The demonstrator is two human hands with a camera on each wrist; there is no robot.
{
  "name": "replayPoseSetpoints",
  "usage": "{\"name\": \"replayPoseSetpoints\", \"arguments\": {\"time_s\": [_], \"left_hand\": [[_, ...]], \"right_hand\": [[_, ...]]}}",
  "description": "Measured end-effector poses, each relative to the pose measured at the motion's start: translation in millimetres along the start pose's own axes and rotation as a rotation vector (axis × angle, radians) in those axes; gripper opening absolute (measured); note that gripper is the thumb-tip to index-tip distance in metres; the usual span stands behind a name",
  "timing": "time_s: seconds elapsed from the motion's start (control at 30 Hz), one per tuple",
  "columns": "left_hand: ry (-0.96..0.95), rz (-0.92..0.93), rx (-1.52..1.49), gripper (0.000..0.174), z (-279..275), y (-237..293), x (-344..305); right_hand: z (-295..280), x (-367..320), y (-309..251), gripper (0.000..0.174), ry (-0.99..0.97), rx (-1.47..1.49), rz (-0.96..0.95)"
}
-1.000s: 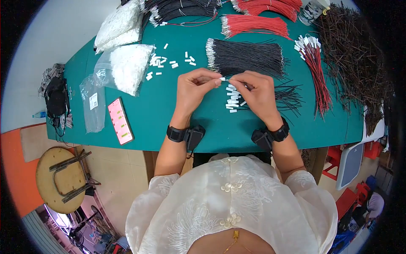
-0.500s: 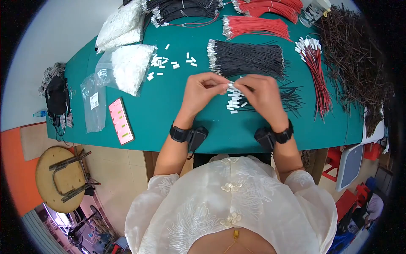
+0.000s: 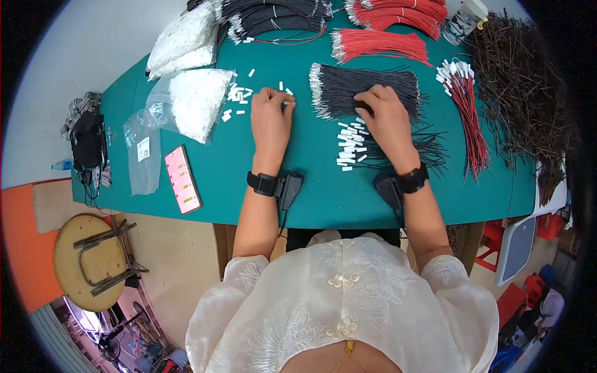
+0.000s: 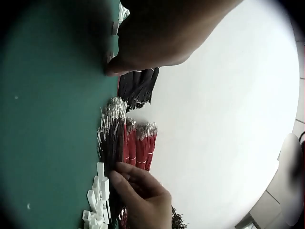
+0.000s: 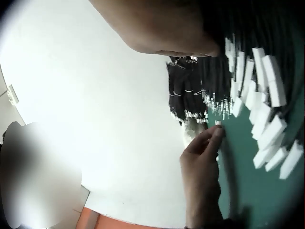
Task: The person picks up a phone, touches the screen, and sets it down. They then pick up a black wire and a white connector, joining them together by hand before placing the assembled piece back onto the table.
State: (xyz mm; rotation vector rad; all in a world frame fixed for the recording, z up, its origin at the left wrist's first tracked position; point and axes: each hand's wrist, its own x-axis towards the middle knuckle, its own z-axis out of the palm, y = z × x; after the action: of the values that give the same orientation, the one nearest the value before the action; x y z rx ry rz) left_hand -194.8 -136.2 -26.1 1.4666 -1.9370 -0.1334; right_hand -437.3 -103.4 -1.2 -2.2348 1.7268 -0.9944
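Note:
My left hand (image 3: 270,121) is over the green table near loose white connector housings (image 3: 239,94). Its thumb and forefinger pinch a small white connector housing (image 5: 218,123), seen at the fingertips in the right wrist view. Over the bundle of black wires (image 3: 336,93) with metal terminals bends my right hand (image 3: 387,115). Thumb and forefinger are close together against the black wires (image 4: 110,138) in the left wrist view; I cannot tell whether they grip one. Just below lies a pile of black wires with white housings (image 3: 350,146) on their ends.
Bags of white housings (image 3: 199,102) and a pink phone-like object (image 3: 183,180) lie to the left. Red wire bundles (image 3: 382,46) are at the back. Housed red wires (image 3: 463,118), a heap of dark brown wires (image 3: 522,93) and a clear cup (image 3: 463,22) are on the right.
Both hands were together at a white housing and a wire over the pile. They have parted: left towards the loose housings, right up onto the black wires. The housing they worked on is released.

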Motion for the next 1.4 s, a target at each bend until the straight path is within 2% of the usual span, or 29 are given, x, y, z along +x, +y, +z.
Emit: {"name": "replayPoseSetpoints", "arguments": {"time_s": [0.17,0.27,0.4,0.47,0.7,0.83,1.0,1.1,1.2,1.4], "left_hand": [[0.048,0.023,-0.018,0.012,-10.3,7.7,0.0],[-0.064,-0.414,-0.893,0.008,-17.0,23.1,-1.4],[-0.124,-0.423,-1.063,0.012,-11.9,34.0,-8.6],[-0.133,-0.436,-1.069,0.012,-13.3,37.6,-10.4],[-0.175,-0.451,-1.094,0.015,-15.0,37.4,-12.2],[-0.188,-0.449,-1.081,0.014,-16.1,39.7,-11.9],[-0.201,-0.426,-1.083,0.012,-15.6,40.3,-13.8],[-0.225,-0.411,-1.084,0.011,-15.6,42.2,-14.9],[-0.317,-0.393,-1.103,0.01,-15.8,47.0,-16.5],[-0.298,-0.374,-1.143,0.009,-12.7,50.4,-18.7]], "right_hand": [[-2.6,1.6,3.9,0.013,0.048,-0.016,-0.049],[-10.1,3.9,4.7,0.014,0.111,0.101,-0.094],[-16.3,-1.0,-6.6,0.015,0.104,0.267,-0.075],[-20.0,-2.7,-10.7,0.015,0.082,0.32,-0.059],[-25.6,-5.2,-13.8,0.015,0.012,0.226,-0.204],[-29.0,-7.5,-16.3,0.014,-0.036,0.216,-0.197],[-30.1,-8.6,-15.4,0.018,-0.025,0.178,-0.251],[-34.6,-8.8,-32.1,0.018,-0.203,0.481,0.091],[-28.7,-11.1,-39.5,0.016,-0.126,0.516,0.068],[-23.0,-14.7,-40.0,0.009,0.024,0.515,0.029]]}}
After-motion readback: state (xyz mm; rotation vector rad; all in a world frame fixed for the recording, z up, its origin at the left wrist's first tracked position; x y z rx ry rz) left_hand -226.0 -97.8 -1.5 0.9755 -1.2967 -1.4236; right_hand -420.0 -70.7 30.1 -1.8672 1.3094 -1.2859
